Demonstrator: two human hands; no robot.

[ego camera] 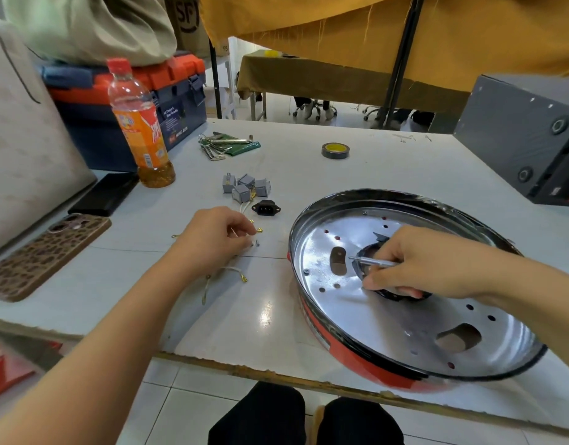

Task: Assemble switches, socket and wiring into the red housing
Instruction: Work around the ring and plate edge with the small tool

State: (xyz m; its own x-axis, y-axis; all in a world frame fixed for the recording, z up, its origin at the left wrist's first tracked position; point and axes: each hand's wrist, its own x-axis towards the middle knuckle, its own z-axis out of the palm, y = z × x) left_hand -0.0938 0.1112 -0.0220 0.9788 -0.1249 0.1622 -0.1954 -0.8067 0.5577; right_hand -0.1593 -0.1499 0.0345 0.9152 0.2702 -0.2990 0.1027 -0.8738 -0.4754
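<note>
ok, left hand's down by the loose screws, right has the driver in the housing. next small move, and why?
Probably: the left hand lifts one small screw and carries it to the red housing. Its fingers are curled right over the screws beside the wire terminals, while the right hand holds the screwdriver with its tip over the metal plate, ready. The switches and socket lie on the table, uninstalled.

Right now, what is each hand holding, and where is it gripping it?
The right hand holds a slim metal screwdriver by its handle end, shaft pointing left. The left hand pinches something small above the table; too small to identify.
</note>
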